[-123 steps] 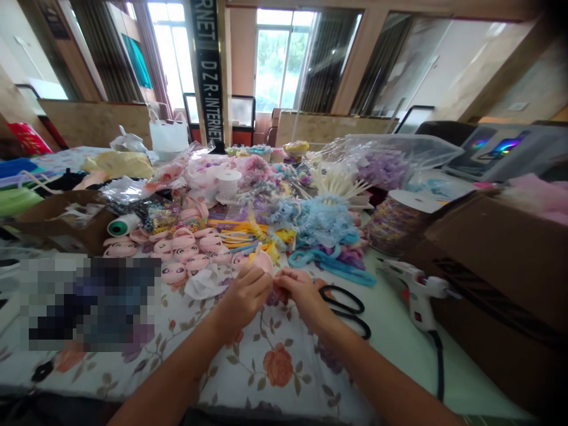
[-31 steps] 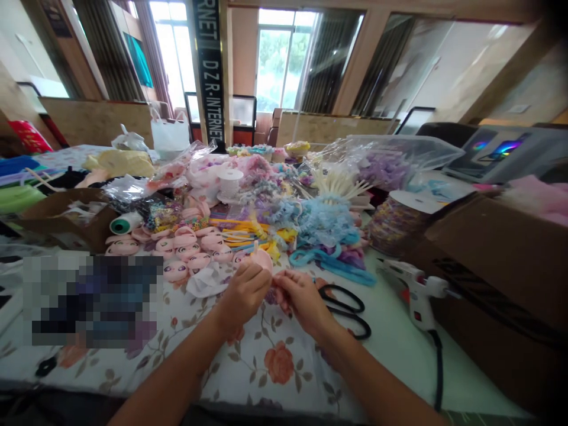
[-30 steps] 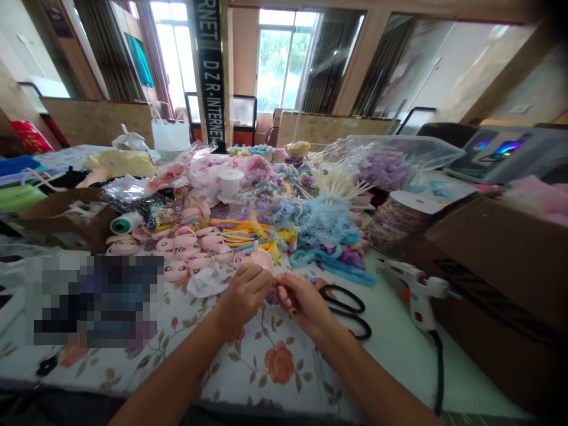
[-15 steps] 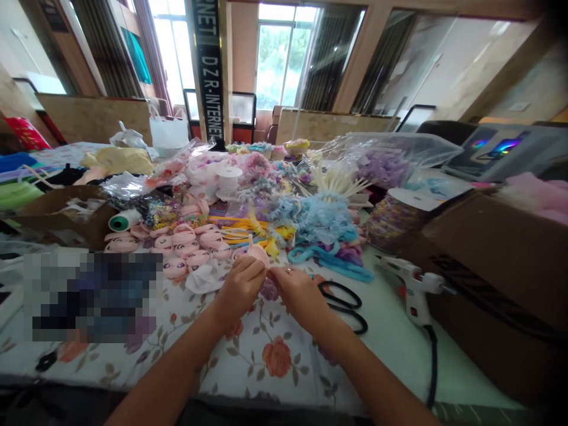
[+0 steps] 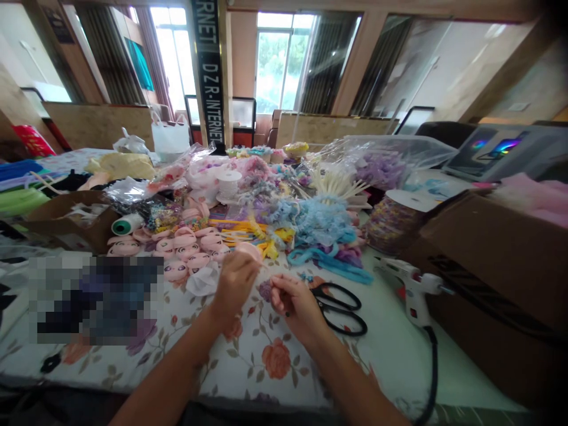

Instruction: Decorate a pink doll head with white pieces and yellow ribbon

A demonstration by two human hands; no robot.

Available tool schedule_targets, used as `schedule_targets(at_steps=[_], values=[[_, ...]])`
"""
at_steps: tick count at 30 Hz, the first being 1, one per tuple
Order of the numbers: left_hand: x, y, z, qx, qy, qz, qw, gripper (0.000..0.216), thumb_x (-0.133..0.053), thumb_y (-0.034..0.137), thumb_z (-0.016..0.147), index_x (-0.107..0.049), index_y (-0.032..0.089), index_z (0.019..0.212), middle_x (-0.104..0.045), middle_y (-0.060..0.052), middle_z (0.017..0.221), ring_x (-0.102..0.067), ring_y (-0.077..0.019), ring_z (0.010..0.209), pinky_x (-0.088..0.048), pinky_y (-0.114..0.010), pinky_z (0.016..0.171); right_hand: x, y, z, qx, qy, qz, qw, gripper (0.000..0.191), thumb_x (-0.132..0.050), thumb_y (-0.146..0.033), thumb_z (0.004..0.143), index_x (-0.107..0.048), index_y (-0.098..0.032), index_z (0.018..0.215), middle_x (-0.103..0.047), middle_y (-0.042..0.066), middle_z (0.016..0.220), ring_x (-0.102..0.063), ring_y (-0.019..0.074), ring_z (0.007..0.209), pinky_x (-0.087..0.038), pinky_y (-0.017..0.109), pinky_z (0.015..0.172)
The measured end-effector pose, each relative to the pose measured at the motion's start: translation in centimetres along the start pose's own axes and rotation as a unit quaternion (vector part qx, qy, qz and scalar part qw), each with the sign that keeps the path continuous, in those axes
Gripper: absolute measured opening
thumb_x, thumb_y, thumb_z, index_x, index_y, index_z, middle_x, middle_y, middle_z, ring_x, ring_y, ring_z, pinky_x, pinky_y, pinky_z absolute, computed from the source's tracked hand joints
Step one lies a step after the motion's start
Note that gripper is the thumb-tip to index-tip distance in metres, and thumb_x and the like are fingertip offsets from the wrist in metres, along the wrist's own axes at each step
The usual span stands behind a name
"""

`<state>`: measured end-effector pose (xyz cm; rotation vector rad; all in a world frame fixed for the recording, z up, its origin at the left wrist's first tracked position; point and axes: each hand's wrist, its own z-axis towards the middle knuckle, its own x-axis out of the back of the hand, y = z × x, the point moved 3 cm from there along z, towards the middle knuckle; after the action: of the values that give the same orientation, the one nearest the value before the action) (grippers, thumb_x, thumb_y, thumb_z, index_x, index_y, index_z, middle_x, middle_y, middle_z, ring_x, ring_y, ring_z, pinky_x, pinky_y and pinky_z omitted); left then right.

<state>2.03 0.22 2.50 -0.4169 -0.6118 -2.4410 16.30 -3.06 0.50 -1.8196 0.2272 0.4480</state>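
My left hand (image 5: 235, 281) is closed around a small pink doll head (image 5: 249, 251), held just above the flowered tablecloth (image 5: 275, 355). My right hand (image 5: 295, 302) sits close to its right, its fingers pinched together on something too small to make out. A small purple tuft (image 5: 265, 290) shows between the two hands. Black scissors (image 5: 341, 307) lie right of my right hand. Several more pink doll heads (image 5: 181, 254) lie in rows to the left of my left hand.
A white glue gun (image 5: 415, 290) with a black cord lies at the right, beside a brown cardboard box (image 5: 501, 278). Behind the hands are heaps of blue and purple trim (image 5: 323, 228), a white thread spool (image 5: 125, 224), a ribbon reel (image 5: 228, 183) and plastic bags (image 5: 390, 157).
Both hands have drawn slightly apart. My left hand has lifted the pink doll head up and to the left, and my right hand has dropped lower with its fingers pinched.
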Motion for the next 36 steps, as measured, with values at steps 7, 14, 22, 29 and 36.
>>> schedule_targets(at_steps=[7, 14, 22, 29, 36], values=[[1.7, -1.8, 1.0, 0.06, 0.129, 0.016, 0.99, 0.003, -0.065, 0.02, 0.078, -0.066, 0.018, 0.076, -0.059, -0.002, 0.074, -0.055, -0.0154, 0.074, -0.046, -0.031, 0.071, 4.2, -4.6, -2.9, 0.158, -0.004, -0.438, 0.885, 0.02, -0.057, -0.03, 0.079, -0.061, -0.019, 0.062, -0.061, 0.0, 0.052, -0.052, 0.0118, 0.046, -0.039, 0.023, 0.051], [-0.1, 1.0, -0.3, -0.127, 0.026, 0.05, 0.99, 0.014, -0.063, 0.01, 0.078, -0.064, 0.018, 0.09, -0.064, -0.004, 0.081, -0.058, -0.0156, 0.079, -0.048, -0.031, 0.075, 4.9, -6.4, -2.6, 0.143, -0.065, -0.481, 0.863, 0.018, -0.065, -0.034, 0.074, -0.07, -0.019, 0.064, -0.073, 0.007, 0.09, -0.065, 0.0251, 0.087, -0.046, 0.028, 0.068], [0.0, 1.6, -1.1, -0.198, -0.001, 0.033, 0.98, 0.022, -0.06, 0.007, 0.08, -0.061, 0.018, 0.1, -0.067, -0.007, 0.093, -0.061, -0.0179, 0.092, -0.05, -0.035, 0.083, 1.8, -3.4, 2.0, 0.024, -0.051, -0.166, 0.985, 0.035, -0.075, -0.047, 0.063, -0.063, -0.014, 0.07, -0.066, 0.002, 0.062, -0.062, 0.0124, 0.053, -0.051, 0.025, 0.055], [-0.3, 1.6, -1.0, -0.203, -0.036, 0.04, 0.978, 0.02, -0.057, 0.007, 0.082, -0.06, 0.016, 0.1, -0.067, -0.009, 0.095, -0.06, -0.0201, 0.096, -0.051, -0.036, 0.083, 1.4, -2.8, 1.6, 0.02, -0.028, -0.155, 0.987, 0.038, -0.08, -0.045, 0.056, -0.062, -0.014, 0.069, -0.067, 0.003, 0.057, -0.062, 0.0129, 0.049, -0.051, 0.024, 0.049], [-0.2, 1.8, -0.8, -0.164, -0.018, 0.034, 0.986, 0.021, -0.056, 0.005, 0.082, -0.06, 0.016, 0.099, -0.065, -0.007, 0.089, -0.06, -0.0178, 0.089, -0.05, -0.034, 0.082, 1.0, -2.2, 1.7, 0.034, -0.026, -0.1, 0.994, 0.034, -0.079, -0.043, 0.059, -0.064, -0.014, 0.068, -0.064, 0.0, 0.056, -0.058, 0.0087, 0.047, -0.046, 0.02, 0.048]])
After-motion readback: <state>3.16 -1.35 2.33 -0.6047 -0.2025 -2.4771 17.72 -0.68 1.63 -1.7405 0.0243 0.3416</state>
